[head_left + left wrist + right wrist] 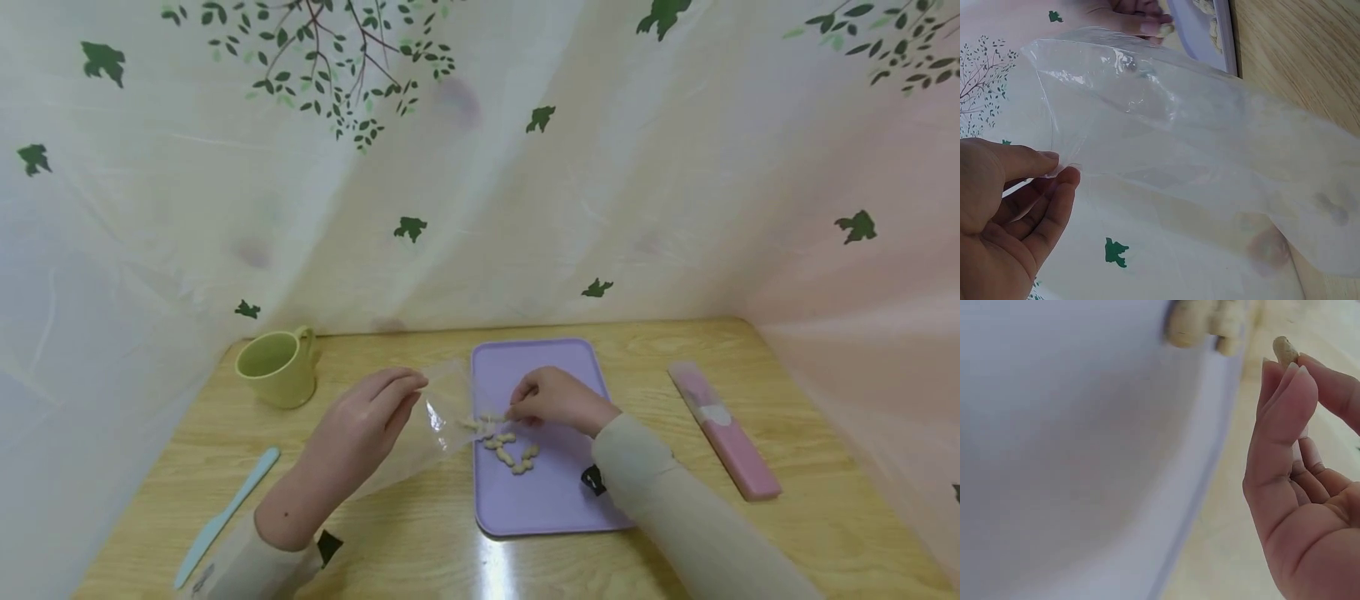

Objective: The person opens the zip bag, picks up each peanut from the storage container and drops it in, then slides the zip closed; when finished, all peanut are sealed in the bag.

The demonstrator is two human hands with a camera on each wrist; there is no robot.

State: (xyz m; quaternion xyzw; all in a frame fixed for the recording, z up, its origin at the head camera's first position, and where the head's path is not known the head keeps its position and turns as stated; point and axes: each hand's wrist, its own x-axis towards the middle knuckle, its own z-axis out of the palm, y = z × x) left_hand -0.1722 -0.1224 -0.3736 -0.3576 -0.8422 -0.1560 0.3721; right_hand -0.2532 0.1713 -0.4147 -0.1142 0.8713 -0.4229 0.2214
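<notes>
My left hand (365, 425) pinches the edge of a clear plastic bag (1147, 119) between thumb and fingertips, holding it up beside the tray. A dark blurry spot low in the bag looks like a peanut inside it. My right hand (558, 398) pinches a single peanut (1285, 350) at its fingertips, just past the bag's upper edge in the left wrist view. Under that hand lies a purple tray (540, 508). Several unshelled peanuts (505, 456) are scattered along the tray's left side, some of them seen through the bag's film.
A green mug (288, 379) stands at the back left. A light blue plastic knife (225, 517) lies at the front left. To the right of the tray is a long pink case (727, 437). A leaf-patterned curtain (480, 208) hangs behind the wooden table (420, 533).
</notes>
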